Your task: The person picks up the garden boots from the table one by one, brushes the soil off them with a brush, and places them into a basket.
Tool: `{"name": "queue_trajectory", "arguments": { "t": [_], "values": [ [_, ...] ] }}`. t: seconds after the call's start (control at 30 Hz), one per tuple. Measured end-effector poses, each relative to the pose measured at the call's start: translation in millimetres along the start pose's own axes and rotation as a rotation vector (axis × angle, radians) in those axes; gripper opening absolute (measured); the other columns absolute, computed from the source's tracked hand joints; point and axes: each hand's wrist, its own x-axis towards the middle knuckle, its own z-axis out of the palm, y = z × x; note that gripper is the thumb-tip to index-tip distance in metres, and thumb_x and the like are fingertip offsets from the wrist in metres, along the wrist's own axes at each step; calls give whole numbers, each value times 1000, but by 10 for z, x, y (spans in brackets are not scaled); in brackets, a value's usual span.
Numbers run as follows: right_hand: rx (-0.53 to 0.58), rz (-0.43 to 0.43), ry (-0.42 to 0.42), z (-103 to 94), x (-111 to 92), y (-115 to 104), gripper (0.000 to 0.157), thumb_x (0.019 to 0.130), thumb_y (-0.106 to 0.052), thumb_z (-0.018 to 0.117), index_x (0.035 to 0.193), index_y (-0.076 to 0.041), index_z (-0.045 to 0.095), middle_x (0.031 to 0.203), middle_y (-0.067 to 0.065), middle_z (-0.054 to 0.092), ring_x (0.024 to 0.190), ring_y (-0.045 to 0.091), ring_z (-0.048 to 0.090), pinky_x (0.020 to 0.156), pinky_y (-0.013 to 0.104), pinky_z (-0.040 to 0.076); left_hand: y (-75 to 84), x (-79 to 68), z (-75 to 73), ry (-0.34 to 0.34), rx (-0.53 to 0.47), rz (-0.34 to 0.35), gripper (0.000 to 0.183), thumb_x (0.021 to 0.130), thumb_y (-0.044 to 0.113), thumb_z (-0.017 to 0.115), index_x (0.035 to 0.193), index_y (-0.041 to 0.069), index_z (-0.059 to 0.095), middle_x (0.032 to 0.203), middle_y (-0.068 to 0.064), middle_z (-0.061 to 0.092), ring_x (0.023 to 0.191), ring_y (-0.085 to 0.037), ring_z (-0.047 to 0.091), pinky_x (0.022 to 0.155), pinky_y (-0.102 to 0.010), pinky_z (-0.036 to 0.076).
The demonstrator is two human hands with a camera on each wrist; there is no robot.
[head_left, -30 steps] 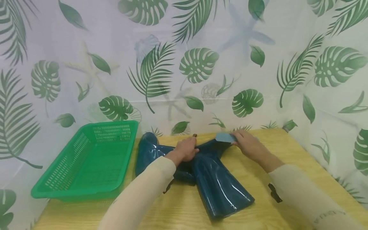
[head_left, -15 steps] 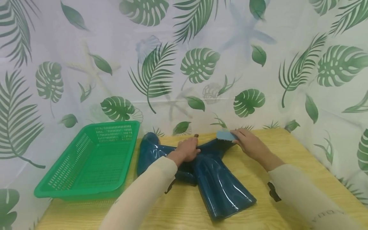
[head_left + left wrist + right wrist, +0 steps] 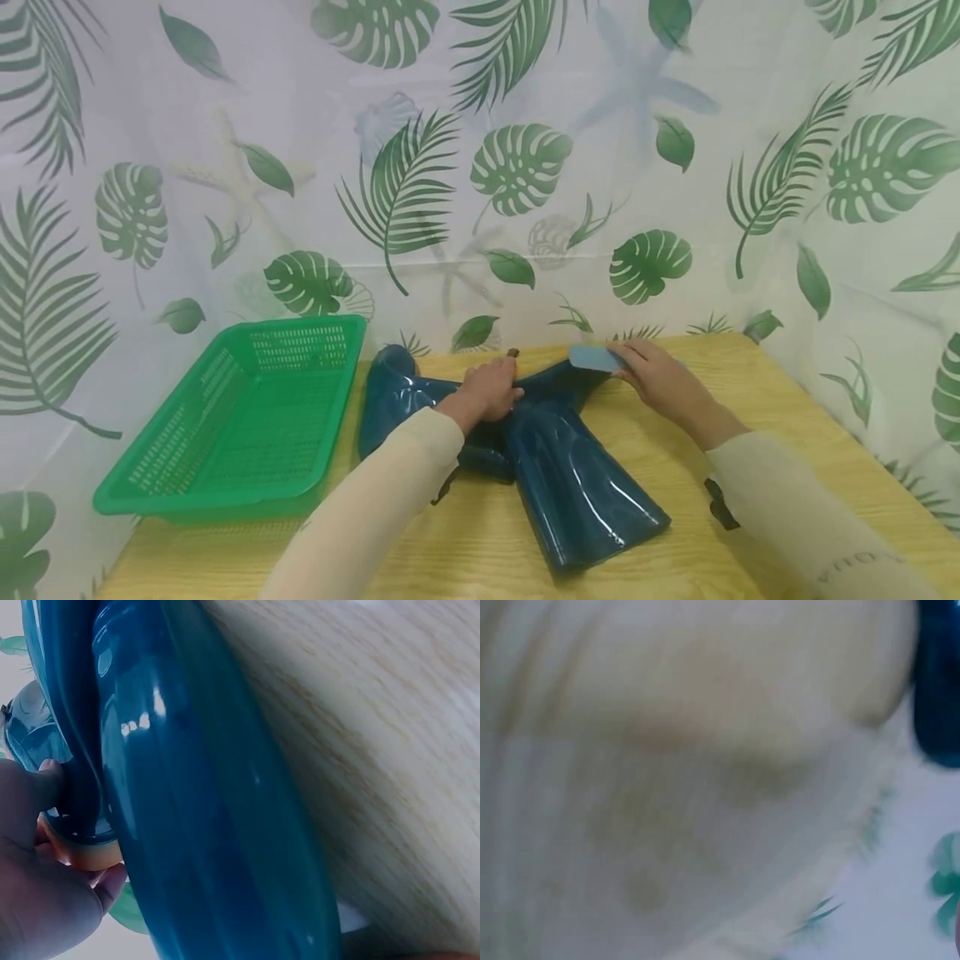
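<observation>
Leafy wall [image 3: 525, 308] behind yellow table [image 3: 765, 400]. Head view: left hand [image 3: 491, 390] grips blue boot-like thing [image 3: 581, 483] on table; its near end points 5 o'clock, long way 11 to 5. Right hand [image 3: 660, 379] holds pale brush-like block [image 3: 591, 358], at 10 o'clock from hand, long way 9 to 3. Left wrist view: thumb presses blue boot-like thing. Right wrist view: blurry, hand's hold unclear.

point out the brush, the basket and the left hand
Brush [image 3: 590, 358]: head view, on its light-blue free end
Basket [image 3: 270, 425]: head view, on its green floor
Left hand [image 3: 490, 389]: head view, on the back of the hand
</observation>
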Motion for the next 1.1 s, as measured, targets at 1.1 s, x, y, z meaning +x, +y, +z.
{"name": "queue_trajectory", "arguments": {
  "t": [1.1],
  "values": [
    [-78, 48, -30, -70, -152, 140, 42, 88, -5, 73, 124, 11, 59, 98, 21, 60, 81, 31, 61, 67, 43, 53, 39, -31, -2, 23, 4, -1, 41, 104, 32, 52, 135, 5, 47, 135, -13, 55, 123, -28, 56, 106, -41, 45]
  ]
}}
